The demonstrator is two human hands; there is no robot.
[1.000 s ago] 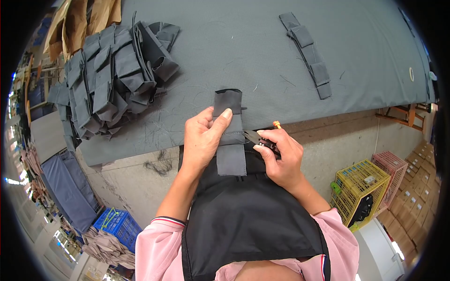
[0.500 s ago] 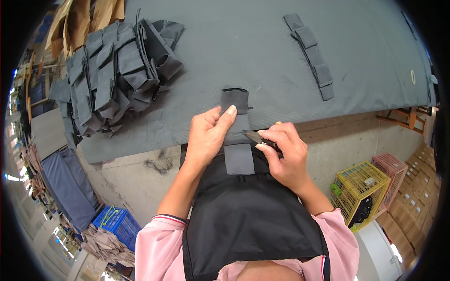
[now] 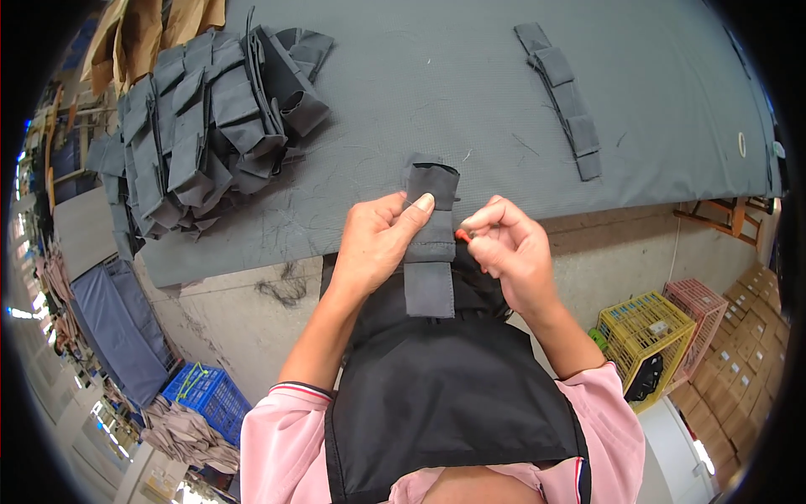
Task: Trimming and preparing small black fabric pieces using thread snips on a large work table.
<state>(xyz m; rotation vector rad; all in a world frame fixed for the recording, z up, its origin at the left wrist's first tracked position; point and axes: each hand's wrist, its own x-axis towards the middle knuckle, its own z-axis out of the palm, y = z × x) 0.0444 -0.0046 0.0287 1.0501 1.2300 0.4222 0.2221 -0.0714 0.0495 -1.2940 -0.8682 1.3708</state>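
Observation:
My left hand [image 3: 379, 239] is closed on a grey fabric strip [image 3: 434, 231], thumb on top. The strip is made of stitched, folded sections. Its far end lies over the table's near edge, and its lower section hangs over my black apron. Just right of the strip, my right hand [image 3: 516, 252] is closed around thread snips. Only a small red-orange part [image 3: 463, 236] shows at the fingertips; the blades are hidden in the hand.
A heap of similar grey strips [image 3: 197, 126] lies at left on the grey-covered table [image 3: 403, 84], beside brown paper [image 3: 143, 38]. Another strip [image 3: 561, 97] lies at right. A blue crate [image 3: 210, 401], a yellow crate [image 3: 646, 336] and cartons [image 3: 735, 370] stand below.
My right hand has turned over, so the snips' dark blades no longer show and a red-orange part does. The strip has shifted slightly right and tilted in my left hand.

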